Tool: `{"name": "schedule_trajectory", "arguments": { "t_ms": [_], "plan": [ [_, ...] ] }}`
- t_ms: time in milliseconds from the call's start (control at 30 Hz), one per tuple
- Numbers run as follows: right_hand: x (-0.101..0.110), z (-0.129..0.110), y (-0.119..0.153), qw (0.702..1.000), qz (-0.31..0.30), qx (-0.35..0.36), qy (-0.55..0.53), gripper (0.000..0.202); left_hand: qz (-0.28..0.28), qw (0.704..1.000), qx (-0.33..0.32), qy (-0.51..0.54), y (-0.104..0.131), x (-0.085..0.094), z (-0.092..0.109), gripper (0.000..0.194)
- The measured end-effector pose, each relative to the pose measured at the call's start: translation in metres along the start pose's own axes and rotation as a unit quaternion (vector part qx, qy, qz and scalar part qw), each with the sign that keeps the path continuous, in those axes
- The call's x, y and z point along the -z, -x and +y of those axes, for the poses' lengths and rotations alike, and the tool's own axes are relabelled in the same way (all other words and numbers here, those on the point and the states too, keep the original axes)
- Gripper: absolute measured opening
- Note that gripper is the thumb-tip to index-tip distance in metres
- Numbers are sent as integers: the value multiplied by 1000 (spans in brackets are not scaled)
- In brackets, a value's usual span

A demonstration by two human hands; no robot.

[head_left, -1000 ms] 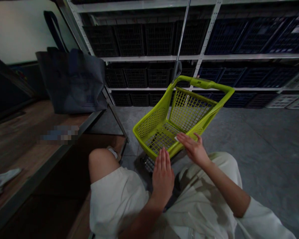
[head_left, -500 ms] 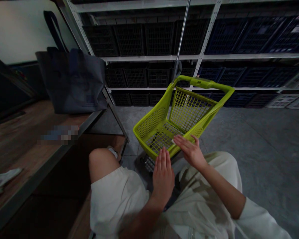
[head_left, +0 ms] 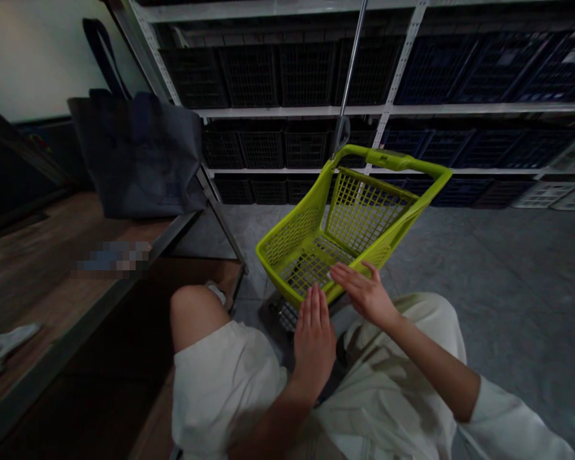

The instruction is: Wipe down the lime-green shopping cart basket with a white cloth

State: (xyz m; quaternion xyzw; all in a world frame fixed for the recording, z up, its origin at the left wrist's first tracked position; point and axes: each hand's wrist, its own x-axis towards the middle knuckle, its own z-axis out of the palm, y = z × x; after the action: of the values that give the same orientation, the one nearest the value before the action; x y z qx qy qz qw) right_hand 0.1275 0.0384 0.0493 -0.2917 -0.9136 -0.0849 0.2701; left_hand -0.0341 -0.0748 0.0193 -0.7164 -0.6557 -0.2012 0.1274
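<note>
A lime-green shopping cart with mesh walls stands on the floor ahead of my knees. My left hand is raised in front of its near corner, back of the hand up, fingers stretched and side by side. To the right, my right hand hovers over the cart's near rim, fingers extended towards the left and the thumb lifted apart. A small white spot shows by its fingertips, too small to identify. Nothing is visible in my left hand. Whether either hand touches the cart is unclear.
At left, a wooden bench holds a dark grey tote bag, a blurred-out item and a white cloth. Behind the cart, a white metal rack carries rows of dark crates. A metal pole rises beside the cart handle.
My right hand has shifted slightly left, closer to my left hand. My left hand and the cart look almost unmoved.
</note>
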Motion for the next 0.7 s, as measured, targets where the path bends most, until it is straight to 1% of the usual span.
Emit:
{"name": "schedule_trajectory", "arguments": {
  "t_ms": [67, 100, 133, 167, 200, 267, 333, 367, 400, 433, 467, 533, 600, 633, 667, 700],
  "plan": [
    [6, 41, 1, 998, 25, -51, 34, 56, -1, 1000, -3, -5, -1, 2, 1, 68],
    [7, 56, 0, 994, 42, -84, 51, 54, 1, 1000, -2, -6, -1, 2, 1, 68],
    [8, 64, 0, 989, 60, -114, 65, 53, 1, 1000, 0, -7, -1, 3, 2, 68],
    [6, 64, -1, 985, 73, -137, 73, 53, 2, 1000, 0, -7, -1, 3, 3, 69],
    [4, 56, -1, 983, 77, -150, 73, 54, 2, 1000, 0, -7, -1, 3, 4, 69],
    [-3, 22, -2, 987, 65, -142, 50, 57, 1, 1000, -3, -8, -1, 2, 4, 69],
    [-9, -18, -3, 995, 35, -96, 10, 59, 2, 1000, -4, -7, 0, 0, 4, 68],
    [-10, -32, -2, 997, 20, -69, -8, 59, 3, 1000, -3, -6, 0, 0, 3, 67],
    [-10, -40, -2, 999, 7, -41, -20, 61, 4, 1000, -1, -6, 0, 0, 3, 68],
    [-9, -40, -1, 1000, -2, -17, -25, 62, 4, 1000, -1, -6, 0, 0, 2, 69],
    [-7, -32, -1, 1000, -9, -3, -24, 64, 3, 1000, -1, -7, 0, 0, 2, 70],
    [-1, 2, 1, 1000, -7, -10, -6, 66, 0, 1000, -3, -8, -1, 2, 2, 71],
    [4, 40, 2, 998, 20, -63, 23, 65, -2, 1000, -6, -7, -2, 4, 2, 70],
    [6, 54, 2, 994, 41, -95, 36, 64, 0, 1000, -6, -7, -3, 4, 3, 70],
    [6, 61, 2, 990, 60, -122, 45, 62, 2, 1000, -5, -7, -3, 4, 4, 69],
    [5, 60, 2, 987, 71, -138, 47, 61, 4, 1000, -6, -7, -3, 4, 4, 68]
  ]
}}
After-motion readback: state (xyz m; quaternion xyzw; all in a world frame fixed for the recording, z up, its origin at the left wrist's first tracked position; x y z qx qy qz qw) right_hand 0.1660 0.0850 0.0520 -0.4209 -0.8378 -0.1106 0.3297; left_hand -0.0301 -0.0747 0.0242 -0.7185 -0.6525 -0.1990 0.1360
